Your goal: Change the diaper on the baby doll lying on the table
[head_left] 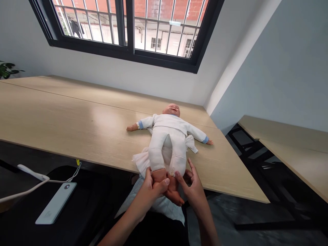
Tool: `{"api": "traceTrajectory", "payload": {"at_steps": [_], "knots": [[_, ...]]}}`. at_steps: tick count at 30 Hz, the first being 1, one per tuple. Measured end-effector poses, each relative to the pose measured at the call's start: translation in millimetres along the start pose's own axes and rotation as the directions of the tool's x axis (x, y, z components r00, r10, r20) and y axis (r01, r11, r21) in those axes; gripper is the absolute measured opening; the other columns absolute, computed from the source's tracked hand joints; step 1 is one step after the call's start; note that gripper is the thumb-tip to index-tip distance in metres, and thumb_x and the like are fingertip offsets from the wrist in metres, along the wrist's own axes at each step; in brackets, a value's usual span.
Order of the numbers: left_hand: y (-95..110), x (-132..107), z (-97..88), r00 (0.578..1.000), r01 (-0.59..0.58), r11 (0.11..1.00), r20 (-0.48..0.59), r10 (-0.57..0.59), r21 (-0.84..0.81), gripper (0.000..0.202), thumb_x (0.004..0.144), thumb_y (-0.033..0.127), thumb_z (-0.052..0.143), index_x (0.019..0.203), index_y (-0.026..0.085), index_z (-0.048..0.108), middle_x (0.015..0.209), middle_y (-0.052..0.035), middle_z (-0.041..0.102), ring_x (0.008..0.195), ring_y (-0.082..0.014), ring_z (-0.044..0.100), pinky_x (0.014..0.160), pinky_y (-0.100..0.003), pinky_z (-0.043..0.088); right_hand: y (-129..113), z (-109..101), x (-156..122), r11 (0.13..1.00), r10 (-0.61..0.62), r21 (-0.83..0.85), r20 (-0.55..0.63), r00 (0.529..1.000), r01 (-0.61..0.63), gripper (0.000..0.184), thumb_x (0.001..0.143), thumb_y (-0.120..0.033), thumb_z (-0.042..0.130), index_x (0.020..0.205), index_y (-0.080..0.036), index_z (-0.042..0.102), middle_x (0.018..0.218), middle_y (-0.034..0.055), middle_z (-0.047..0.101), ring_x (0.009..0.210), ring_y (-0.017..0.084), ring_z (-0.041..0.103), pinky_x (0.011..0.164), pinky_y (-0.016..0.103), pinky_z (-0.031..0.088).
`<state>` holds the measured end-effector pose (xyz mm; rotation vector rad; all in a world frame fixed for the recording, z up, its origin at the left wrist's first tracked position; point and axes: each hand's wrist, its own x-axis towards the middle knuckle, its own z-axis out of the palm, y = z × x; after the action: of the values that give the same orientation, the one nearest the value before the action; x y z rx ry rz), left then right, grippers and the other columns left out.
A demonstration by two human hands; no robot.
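A baby doll (169, 136) in a white suit with blue cuffs lies on its back on the wooden table (64, 116), arms spread, feet over the near edge. A white cloth (140, 160) lies bunched under its hips. My left hand (151, 188) is closed around the doll's left-side ankle and foot. My right hand (193, 186) is at the other leg's trouser cuff, fingers pinching the fabric near the foot.
A white power bank (56, 203) with a white cable (30, 177) lies on a dark surface at lower left. A second wooden table (289, 140) stands to the right across a gap. A barred window (128, 27) is above; a plant (6, 70) sits far left.
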<state>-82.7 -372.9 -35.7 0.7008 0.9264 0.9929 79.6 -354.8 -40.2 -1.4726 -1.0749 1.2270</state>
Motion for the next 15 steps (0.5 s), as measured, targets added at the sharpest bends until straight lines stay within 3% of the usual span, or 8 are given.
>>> {"api": "traceTrajectory", "payload": {"at_steps": [2, 5, 11, 15], "knots": [[1, -1, -4.8, 0.999, -0.037, 0.994, 0.029, 0.034, 0.106, 0.081, 0.067, 0.058, 0.081, 0.127, 0.030, 0.035, 0.129, -0.0129, 0.058, 0.111, -0.0302, 0.064, 0.082, -0.035, 0.057, -1, 1, 0, 1.000, 0.003, 0.008, 0.007, 1.000, -0.003, 0.109, 0.069, -0.058, 0.074, 0.156, -0.023, 0.020, 0.130, 0.0082, 0.057, 0.115, 0.012, 0.062, 0.097, 0.020, 0.053], [7, -3, -14.2, 0.998, -0.044, 0.959, 0.054, 0.030, 0.281, 0.077, 0.071, 0.066, 0.073, 0.128, 0.028, 0.036, 0.124, -0.0125, 0.057, 0.092, -0.0235, 0.066, 0.069, -0.031, 0.057, -1, 1, 1, 0.999, 0.017, 0.039, 0.007, 1.000, -0.017, 0.103, 0.070, -0.058, 0.072, 0.154, -0.021, 0.024, 0.128, 0.0098, 0.058, 0.112, 0.013, 0.063, 0.091, 0.019, 0.053], [33, -5, -38.7, 0.999, -0.030, 0.873, -0.004, 0.036, 0.487, 0.073, 0.071, 0.073, 0.064, 0.117, 0.018, 0.049, 0.089, -0.0043, 0.056, 0.064, -0.0165, 0.060, 0.044, -0.025, 0.050, 4, -3, 5, 1.000, 0.007, 0.015, -0.005, 1.000, -0.007, 0.100, 0.068, -0.060, 0.073, 0.149, -0.019, 0.031, 0.131, 0.0102, 0.056, 0.116, 0.013, 0.061, 0.092, 0.020, 0.053], [63, 20, -62.0, 0.987, -0.134, 0.780, 0.009, 0.163, 0.612, 0.057, 0.077, 0.068, 0.056, 0.096, 0.015, 0.058, 0.078, -0.0023, 0.053, 0.053, -0.0121, 0.051, 0.038, -0.022, 0.040, -3, -17, 24, 0.998, -0.048, 0.027, -0.036, 0.998, 0.049, 0.094, 0.065, -0.060, 0.075, 0.143, -0.018, 0.041, 0.140, 0.0089, 0.049, 0.123, 0.012, 0.057, 0.095, 0.017, 0.054]]}}
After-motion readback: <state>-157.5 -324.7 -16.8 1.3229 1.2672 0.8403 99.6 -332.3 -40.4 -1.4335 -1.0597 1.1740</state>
